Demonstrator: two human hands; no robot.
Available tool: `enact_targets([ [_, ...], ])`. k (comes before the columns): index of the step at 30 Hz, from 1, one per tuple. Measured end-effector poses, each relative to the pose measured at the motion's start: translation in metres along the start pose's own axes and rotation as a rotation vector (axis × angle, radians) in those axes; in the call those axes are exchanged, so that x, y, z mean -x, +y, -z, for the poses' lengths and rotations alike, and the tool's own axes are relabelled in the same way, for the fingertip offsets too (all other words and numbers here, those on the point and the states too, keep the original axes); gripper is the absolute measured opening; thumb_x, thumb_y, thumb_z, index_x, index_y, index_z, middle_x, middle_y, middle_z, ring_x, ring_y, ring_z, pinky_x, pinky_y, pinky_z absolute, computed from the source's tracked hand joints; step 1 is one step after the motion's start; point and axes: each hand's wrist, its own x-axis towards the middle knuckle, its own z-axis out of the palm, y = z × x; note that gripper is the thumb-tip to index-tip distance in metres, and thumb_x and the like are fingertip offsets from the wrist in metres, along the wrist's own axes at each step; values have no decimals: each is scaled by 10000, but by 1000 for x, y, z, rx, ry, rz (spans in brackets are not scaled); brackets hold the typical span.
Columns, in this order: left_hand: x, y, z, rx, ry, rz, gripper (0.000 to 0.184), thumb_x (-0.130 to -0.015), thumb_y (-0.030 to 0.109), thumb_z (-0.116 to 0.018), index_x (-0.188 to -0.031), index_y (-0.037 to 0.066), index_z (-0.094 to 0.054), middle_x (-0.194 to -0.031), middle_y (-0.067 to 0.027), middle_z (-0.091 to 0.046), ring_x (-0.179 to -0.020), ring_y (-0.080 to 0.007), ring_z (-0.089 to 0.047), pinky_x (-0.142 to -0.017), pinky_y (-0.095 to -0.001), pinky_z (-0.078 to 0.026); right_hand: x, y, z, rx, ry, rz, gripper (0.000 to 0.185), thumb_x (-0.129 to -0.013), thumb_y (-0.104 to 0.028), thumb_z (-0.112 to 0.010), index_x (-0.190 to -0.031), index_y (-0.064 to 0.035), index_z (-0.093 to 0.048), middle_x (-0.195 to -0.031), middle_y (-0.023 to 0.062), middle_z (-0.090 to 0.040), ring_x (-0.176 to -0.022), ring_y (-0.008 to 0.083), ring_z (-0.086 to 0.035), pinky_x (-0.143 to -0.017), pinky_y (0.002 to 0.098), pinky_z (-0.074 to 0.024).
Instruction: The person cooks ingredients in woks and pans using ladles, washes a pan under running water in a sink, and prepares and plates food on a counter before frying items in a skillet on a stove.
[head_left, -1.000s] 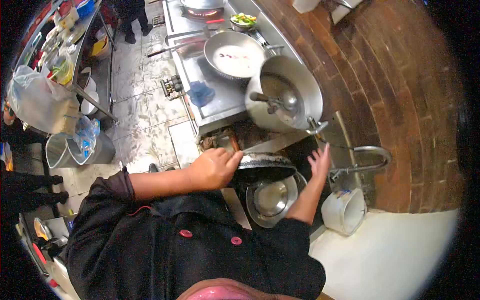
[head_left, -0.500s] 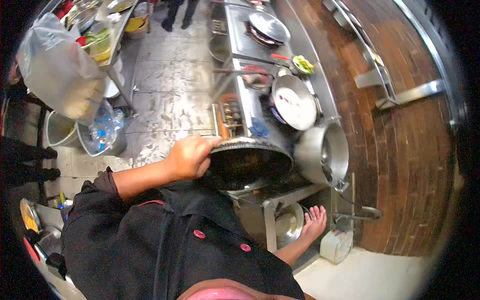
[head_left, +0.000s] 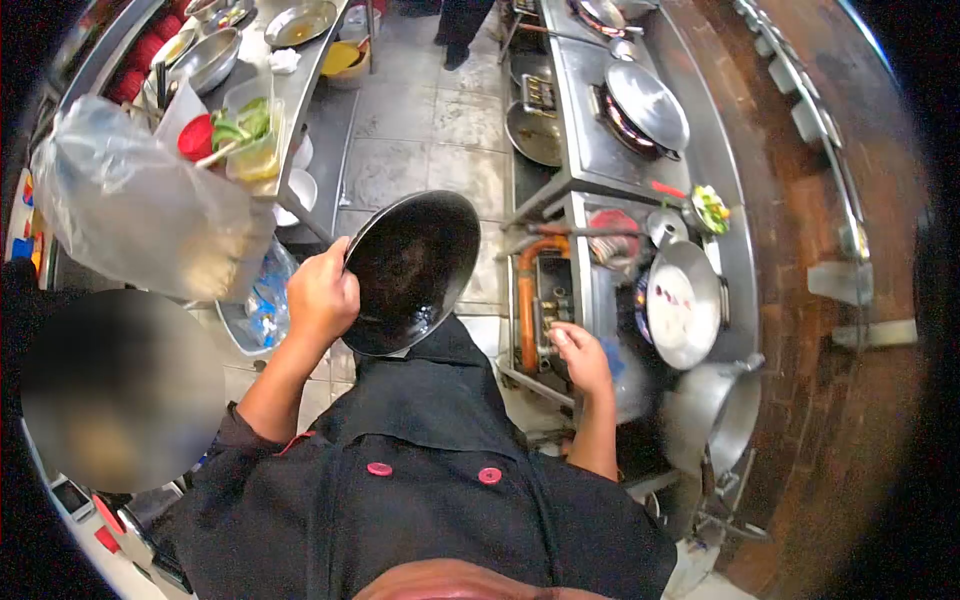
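My left hand (head_left: 322,297) grips a black wok (head_left: 415,265) at its left edge. The wok is tilted on its side, its dark, shiny inside facing me, in front of my apron. Whether the fingers hold a handle or the rim is hidden. My right hand (head_left: 585,358) is at the front edge of the stove (head_left: 592,260), close by the burner fittings (head_left: 553,295) and an orange pipe (head_left: 528,300). Its fingers are curled in, and what they hold, if anything, does not show.
On the stove at right sit a pan with white liquid (head_left: 684,310), a large metal pot (head_left: 715,420) and a lidded pan (head_left: 648,108). A plastic bag (head_left: 150,205) and a tub of greens (head_left: 250,135) stand at left. Another person's legs (head_left: 463,35) are ahead; someone's blurred head (head_left: 120,390) is close at left.
The wok has come away from beside the stove to the left, in my left hand, and its inside now shows. My right hand has moved forward from low at right to the stove's front.
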Motion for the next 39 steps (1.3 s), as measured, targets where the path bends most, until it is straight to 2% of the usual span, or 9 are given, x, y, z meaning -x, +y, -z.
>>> enact_targets([
  [8, -152, -39, -35, -459, -120, 120, 374, -679, 97, -500, -1036, 16, -577, -779, -194, -603, -707, -346, -578, -645, -442, -465, -239, -112, -6, 91, -139, 377, 332, -828, -262, -573, -1031, 0, -599, -949, 133, -635, -873, 200, -598, -786, 300, -453],
  [11, -208, -58, -41, -385, -52, 100, 359, -682, 77, -495, -1024, 18, -586, -771, -207, -606, -681, -366, -577, -642, -436, -466, -308, -167, 5, 165, -187, 378, 368, -791, -300, -578, -999, 2, -610, -932, 189, -627, -874, 293, -610, -765, 344, -467],
  [15, -276, -74, -59, -219, 6, 192, 354, -691, 66, -487, -1025, -5, -581, -799, -218, -611, -692, -349, -596, -655, -400, -475, -410, -205, 5, 82, -110, 470, 341, -789, -297, -585, -946, 3, -627, -838, 166, -645, -771, 249, -628, -706, 332, -479],
  [18, -335, -103, -87, 31, 47, 321, 344, -703, 61, -467, -1018, -6, -590, -844, -194, -625, -746, -287, -620, -697, -355, -471, -480, -232, 2, -188, -160, 185, 315, -801, -294, -586, -919, -5, -626, -731, 74, -623, -618, 127, -579, -577, 286, -464],
  [21, -404, -140, -116, -65, -8, 353, 348, -707, 58, -453, -1023, 4, -590, -829, -182, -629, -741, -291, -620, -697, -350, -470, -556, -230, -7, -462, -133, -44, 335, -838, -294, -568, -1030, -20, -545, -802, 79, -607, -650, 133, -576, -541, 252, -463],
  [29, -629, -165, -180, 101, -39, 132, 310, -727, 79, -460, -998, 23, -601, -796, -184, -627, -712, -274, -625, -660, -343, -471, -691, -253, 12, -1031, 174, -200, 454, -822, -338, -589, -1095, 2, -461, -952, 164, -557, -809, 257, -569, -692, 375, -480],
  [35, -772, -146, -252, 283, -163, 108, 319, -738, 61, -449, -1010, -24, -591, -849, -145, -651, -751, -190, -618, -723, -284, -461, -815, -237, 31, -1222, 328, -370, 816, -788, -412, -582, -1351, 32, -194, -1345, 299, -259, -1188, 393, -365, -1013, 457, -248],
  [37, -809, -136, -283, 273, -200, 34, 297, -748, 68, -455, -994, -28, -592, -816, -139, -647, -717, -187, -608, -699, -287, -462, -860, -236, 33, -1378, 477, -405, 644, -793, -403, -578, -1245, 4, -369, -1180, 270, -453, -1046, 353, -489, -954, 448, -326],
  [39, -837, -113, -307, 273, -287, 81, 251, -754, 63, -479, -953, -42, -590, -748, -114, -628, -666, -142, -567, -650, -278, -452, -878, -245, 43, -1743, 422, -118, 231, -814, -308, -572, -815, -109, -455, -650, 46, -501, -572, 205, -515, -531, 383, -445],
])
